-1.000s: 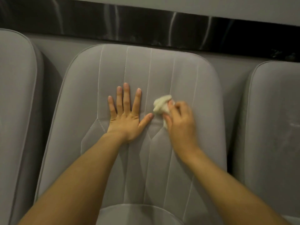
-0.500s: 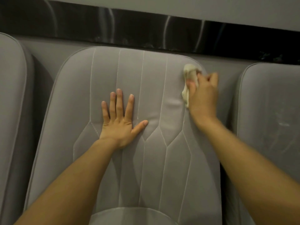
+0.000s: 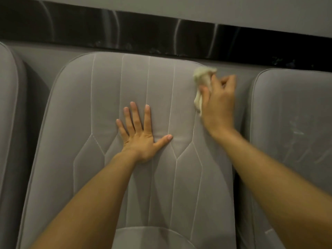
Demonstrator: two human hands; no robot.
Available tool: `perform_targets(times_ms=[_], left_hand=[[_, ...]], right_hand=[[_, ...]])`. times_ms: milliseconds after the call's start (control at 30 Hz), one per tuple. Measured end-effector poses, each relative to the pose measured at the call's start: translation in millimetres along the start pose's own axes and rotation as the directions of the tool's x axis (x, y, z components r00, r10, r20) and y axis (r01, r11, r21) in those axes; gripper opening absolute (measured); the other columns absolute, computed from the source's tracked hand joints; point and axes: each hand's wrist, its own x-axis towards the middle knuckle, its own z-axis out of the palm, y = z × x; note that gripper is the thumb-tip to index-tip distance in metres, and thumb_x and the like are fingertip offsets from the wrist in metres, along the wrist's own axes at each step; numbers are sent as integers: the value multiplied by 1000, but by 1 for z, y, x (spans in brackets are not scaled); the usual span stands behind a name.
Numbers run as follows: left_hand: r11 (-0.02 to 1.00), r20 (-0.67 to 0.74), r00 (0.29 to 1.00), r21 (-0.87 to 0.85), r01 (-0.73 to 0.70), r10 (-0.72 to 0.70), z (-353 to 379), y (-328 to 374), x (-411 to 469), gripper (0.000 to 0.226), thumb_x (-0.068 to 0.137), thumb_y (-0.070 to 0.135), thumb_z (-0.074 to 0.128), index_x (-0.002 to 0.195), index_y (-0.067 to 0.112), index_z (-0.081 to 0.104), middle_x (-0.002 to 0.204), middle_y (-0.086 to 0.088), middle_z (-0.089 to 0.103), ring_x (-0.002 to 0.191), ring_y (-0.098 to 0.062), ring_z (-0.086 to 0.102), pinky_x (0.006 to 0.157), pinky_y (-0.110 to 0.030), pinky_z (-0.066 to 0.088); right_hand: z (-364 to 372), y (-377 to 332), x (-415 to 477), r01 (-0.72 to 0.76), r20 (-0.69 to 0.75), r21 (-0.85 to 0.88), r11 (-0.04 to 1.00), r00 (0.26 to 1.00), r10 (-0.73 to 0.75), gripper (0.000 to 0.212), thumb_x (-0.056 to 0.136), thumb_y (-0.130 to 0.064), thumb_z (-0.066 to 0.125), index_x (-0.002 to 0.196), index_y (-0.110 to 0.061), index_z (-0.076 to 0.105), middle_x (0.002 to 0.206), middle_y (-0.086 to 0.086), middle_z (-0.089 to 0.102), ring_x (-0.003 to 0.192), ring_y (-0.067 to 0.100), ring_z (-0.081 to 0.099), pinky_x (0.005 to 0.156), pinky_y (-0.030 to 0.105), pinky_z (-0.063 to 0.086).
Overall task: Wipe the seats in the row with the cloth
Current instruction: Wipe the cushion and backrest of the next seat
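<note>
wiping mid-row, three grey seats in view. middle seat [image 3: 125,83] is the one being worked, backrest only. left seat [image 3: 7,123] and right seat [image 3: 291,123] flank it. the right one shows faint streaks, can't tell if they're wipe marks or wear. my guess is the task's partway: the middle seat's lower back and cushion are likely left, and at least one neighbour too. left hand [image 3: 142,141] lies flat on the backrest centre, fingers spread, holding nothing, just bracing. right hand [image 3: 219,105] has its fingers curled round the cloth [image 3: 203,78], which is bunched and pressed on the backrest's top right corner.
</note>
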Motion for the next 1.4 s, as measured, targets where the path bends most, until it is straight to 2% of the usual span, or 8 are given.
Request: perform_targets(times_ms=[133, 267, 500, 633, 800, 1000, 1200, 1400], left_hand=[[1000, -10, 1000, 13, -23, 23, 1, 0, -1, 102, 73, 89, 19, 112, 33, -57, 108, 1, -71, 101, -20, -66, 86, -41, -42], [998, -20, 999, 45, -45, 46, 6, -5, -1, 98, 57, 89, -2, 113, 32, -58, 112, -1, -70, 103, -20, -66, 85, -39, -45], [990, 27, 994, 88, -108, 106, 15, -19, -9, 101, 51, 87, -5, 113, 29, -60, 116, -3, -69, 106, -21, -65, 86, -38, -46], [989, 8, 993, 85, -122, 121, 18, -23, -7, 106, 49, 89, 0, 113, 30, -61, 117, -4, -69, 108, -21, -64, 86, -37, -47], [983, -53, 983, 54, -175, 178, 24, -27, -10, 113, 50, 91, 9, 119, 31, -58, 121, -2, -67, 115, -21, -61, 91, -37, -45], [969, 7, 977, 128, -210, 211, 38, -43, -29, 136, 62, 87, 53, 116, 32, -59, 120, -2, -68, 113, -21, -62, 89, -36, -45], [961, -53, 963, 97, -259, 264, 44, -50, -30, 138, 59, 85, 57, 125, 34, -52, 128, 2, -63, 123, -20, -55, 97, -36, -41], [956, -119, 956, 154, -250, 269, 54, -56, -28, 150, 47, 84, 65, 143, 24, -35, 144, -7, -48, 136, -26, -40, 106, -40, -33]], right_hand=[[3, 22, 26, -232, 57, -27, 972, 971, 233, 31, 98, -23, 46, 113, 1, 59, 120, 16, 42, 91, 19, 46, 82, 15, 30], [6, 23, -55, 57, 70, -132, 990, 996, -48, 38, 93, -18, 47, 116, 10, 56, 98, 24, 49, 79, 36, 52, 73, 37, 47], [-9, 16, -61, 133, 85, -76, 988, 988, -126, 41, 93, -21, 47, 119, 9, 57, 92, 22, 49, 68, 24, 48, 63, 25, 42], [0, 15, -39, -26, -8, -53, 998, 1000, 26, 36, 92, -16, 53, 120, 7, 55, 99, 21, 47, 75, 22, 43, 72, 30, 41], [24, 16, -133, 103, 66, -217, 971, 994, -91, 39, 91, -19, 48, 121, 5, 55, 98, 16, 49, 78, 30, 53, 66, 37, 51], [14, 0, -172, 110, 186, -71, 991, 978, -95, 45, 91, -25, 44, 124, 4, 55, 99, 6, 43, 74, 22, 54, 58, 29, 52], [8, -3, -90, -34, -19, -68, 997, 999, 33, 39, 90, -16, 57, 122, 6, 55, 97, 20, 50, 75, 27, 51, 64, 34, 48], [33, 0, -199, 134, 201, -149, 980, 974, -102, 36, 85, -13, 53, 118, 1, 57, 106, 13, 48, 87, 25, 48, 67, 36, 55]])
